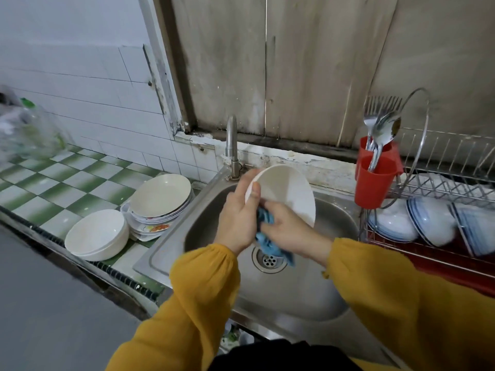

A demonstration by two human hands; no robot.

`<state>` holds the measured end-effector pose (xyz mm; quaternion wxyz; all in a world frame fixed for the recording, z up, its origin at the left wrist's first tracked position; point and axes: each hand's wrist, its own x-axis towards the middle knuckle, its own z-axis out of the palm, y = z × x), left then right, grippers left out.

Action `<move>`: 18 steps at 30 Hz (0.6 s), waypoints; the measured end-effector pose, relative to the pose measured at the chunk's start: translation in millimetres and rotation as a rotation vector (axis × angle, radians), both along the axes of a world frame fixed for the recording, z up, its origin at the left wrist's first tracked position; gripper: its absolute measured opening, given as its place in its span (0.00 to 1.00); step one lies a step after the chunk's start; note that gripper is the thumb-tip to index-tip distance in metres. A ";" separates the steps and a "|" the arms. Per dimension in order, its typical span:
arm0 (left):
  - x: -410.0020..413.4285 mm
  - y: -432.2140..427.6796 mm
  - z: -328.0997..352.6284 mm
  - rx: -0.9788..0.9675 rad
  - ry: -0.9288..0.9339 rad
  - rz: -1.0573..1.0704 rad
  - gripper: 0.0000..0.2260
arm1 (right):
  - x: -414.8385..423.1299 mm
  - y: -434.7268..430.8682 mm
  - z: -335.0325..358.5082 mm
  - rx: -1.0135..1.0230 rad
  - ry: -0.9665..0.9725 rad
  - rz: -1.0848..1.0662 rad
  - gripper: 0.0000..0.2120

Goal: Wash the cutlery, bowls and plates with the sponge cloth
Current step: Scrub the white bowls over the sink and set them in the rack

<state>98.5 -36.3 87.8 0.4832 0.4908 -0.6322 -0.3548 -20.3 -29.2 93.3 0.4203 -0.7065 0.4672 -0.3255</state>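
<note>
The sink [332, 223] fills the middle, with the rack [439, 188] just to its right holding upturned blue-rimmed dishes, and the green-checked counter [53, 188] to its left. On that counter, just beside the sink's edge, the plates [160, 196] sit in a stack, and the bowls [96, 234] are nested next to them, nearer the person; judging by where they lie, these are not yet washed. Over the basin, below the tap [231, 140], a white bowl [292, 194] is held tipped up on edge, well clear of the sink floor. The left hand [238, 218] grips it at the left rim, thumb hooked over the edge and fingers hidden behind. The right hand [289, 228] is curled round the blue cloth [265, 242], bunched against the bowl's lower left edge, touching the left thumb's side, its tail hanging toward the drain. From the cloth-holding fingers most of the bowl lies up and to the right, so the next wipe probably has to sweep that way while the left hand steadies or turns the rim. Whether the bowl's inside or outside faces the cloth I cannot tell. A red cup [375, 183] on the rack's corner holds the cutlery [380, 129], handles down
</note>
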 end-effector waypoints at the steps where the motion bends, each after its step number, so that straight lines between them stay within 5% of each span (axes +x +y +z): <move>1: -4.3 2.5 -6.8 0.011 0.025 -0.002 0.20 | 6.3 -4.8 2.7 0.088 -0.313 -0.193 0.12; 4: -17.5 6.8 -12.1 0.030 0.064 -0.031 0.15 | 16.5 -22.2 5.5 0.007 -0.796 -0.694 0.12; 6: -20.1 7.7 -4.4 0.015 0.090 -0.044 0.14 | 19.3 -20.7 2.2 -0.102 -0.718 -0.660 0.15; 9: -6.4 -0.8 0.3 0.014 0.135 -0.036 0.15 | 19.2 -15.4 -2.9 -0.108 -0.484 -0.326 0.15; 12: -5.8 1.2 -2.4 0.043 0.139 -0.122 0.18 | 13.8 -23.4 -1.3 -0.183 -0.485 -0.472 0.17; 14: -6.5 -0.2 0.1 0.053 0.170 -0.101 0.17 | 17.3 -17.9 -0.7 -0.144 -0.486 -0.324 0.17; 16: 5.2 -9.0 5.5 0.066 0.293 -0.035 0.18 | 11.3 -9.0 1.9 -0.127 -0.185 0.038 0.14; 18: 23.1 -18.7 6.1 0.157 0.405 -0.010 0.22 | -10.4 -6.9 15.1 -0.220 0.359 0.367 0.18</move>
